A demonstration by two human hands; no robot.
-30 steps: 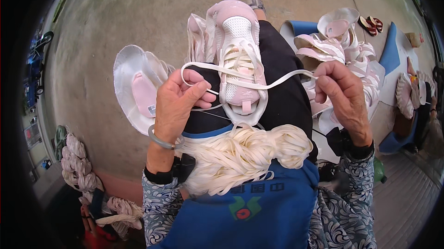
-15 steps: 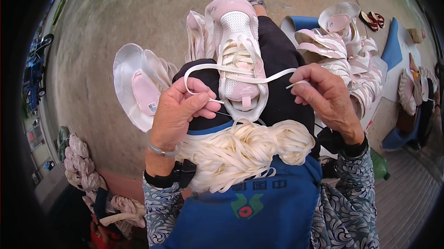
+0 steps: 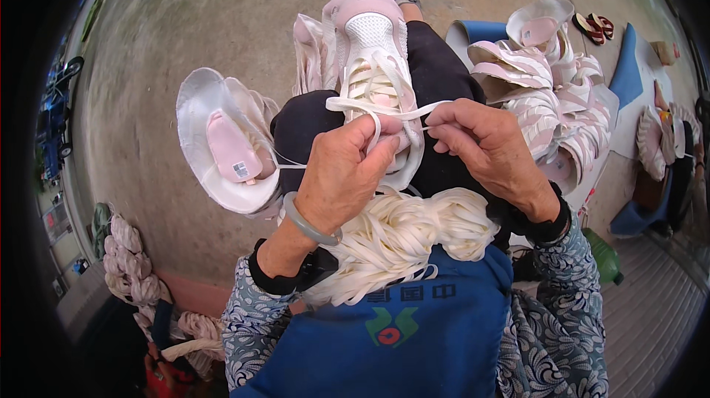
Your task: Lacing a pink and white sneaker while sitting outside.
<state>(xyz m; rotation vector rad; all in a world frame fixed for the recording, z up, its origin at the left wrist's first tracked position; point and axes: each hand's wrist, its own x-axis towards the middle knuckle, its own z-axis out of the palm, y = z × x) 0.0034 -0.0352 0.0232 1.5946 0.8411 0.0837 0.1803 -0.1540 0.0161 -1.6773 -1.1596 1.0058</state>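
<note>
A pink and white shoe upper (image 3: 375, 35) lies across my dark-trousered lap, toe pointing away from me. White lace (image 3: 342, 103) is threaded through its eyelets and crosses over the tongue. Over the near end of the upper, my left hand (image 3: 345, 172) pinches one lace end between thumb and fingers. Just right of it, my right hand (image 3: 484, 148) is closed on the other end of the lace. The left fingers hide part of the tongue and collar. A thick bundle of loose cream laces (image 3: 392, 239) rests on my blue apron (image 3: 370, 353).
Stacked shoe uppers (image 3: 222, 139) stand on the left, with more uppers (image 3: 314, 50) behind my knee. Another large pile of uppers (image 3: 543, 87) is on the right. Beyond it are sandals (image 3: 594, 29) on the concrete floor. A green bottle (image 3: 604, 256) is at lower right.
My left hand has moved right, over the near end of the upper. My right hand has come slightly left, so the hands are closer together and the lace loop at the left is smaller.
</note>
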